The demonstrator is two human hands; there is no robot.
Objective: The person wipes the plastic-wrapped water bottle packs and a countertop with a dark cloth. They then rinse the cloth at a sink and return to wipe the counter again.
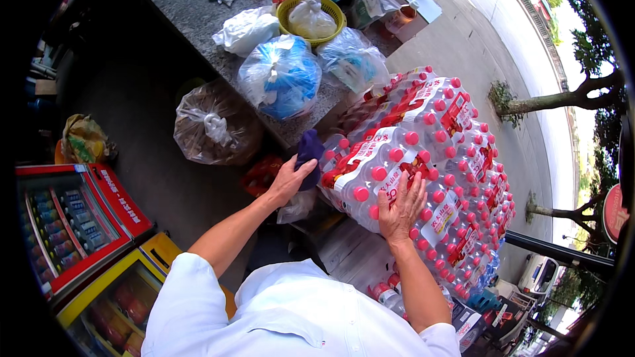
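My left hand [291, 178] grips a dark purple cloth [309, 157], bunched between thumb and fingers beside the counter's corner. With its fingers apart, my right hand [403, 206] rests on a shrink-wrapped pack of water bottles [382, 173] with red caps. That pack belongs to a tall stack of similar bottle packs [466, 178], which spreads to the right and bears printed labels. Part of the cloth is hidden by my left fingers.
A stone-topped counter [198, 25] carries a tied bag of blue items [280, 79], a white bag [248, 29] and a yellow basket [283, 15]. Below it sits a tied bag with brown contents [213, 124]. Drinks fridges [119, 198] stand at left. Trees line the pavement [461, 49].
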